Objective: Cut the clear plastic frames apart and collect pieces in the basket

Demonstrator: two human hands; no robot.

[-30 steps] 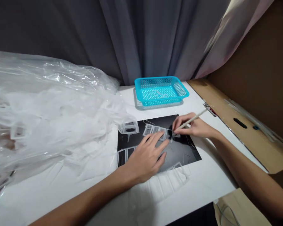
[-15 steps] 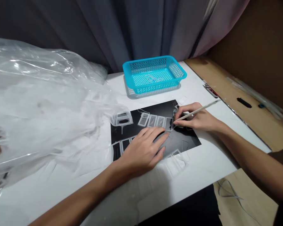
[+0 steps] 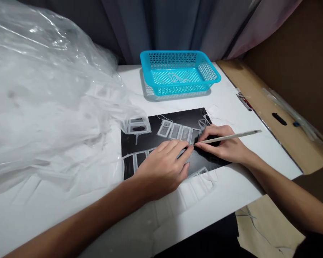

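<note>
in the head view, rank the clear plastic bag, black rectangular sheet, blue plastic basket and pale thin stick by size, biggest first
1. Clear plastic bag, running out of frame
2. Black rectangular sheet, judged by outline, since it's partly covered
3. Blue plastic basket
4. Pale thin stick, long but narrow

On the table (image 3: 223,92), 1 blue basket (image 3: 148,76) before a dark curtain (image 3: 172,25); at the right edge, 1 small tool (image 3: 244,101), partly red. Beyond, clear strips (image 3: 295,115) on cardboard (image 3: 308,154). Lower right, thin cable (image 3: 254,224).

I see a turquoise basket (image 3: 161,90) patterned with small holes, a black sheet (image 3: 149,141), an off-white stick (image 3: 243,134), a white tabletop (image 3: 231,188) and a grey-blue curtain (image 3: 167,25).
</note>
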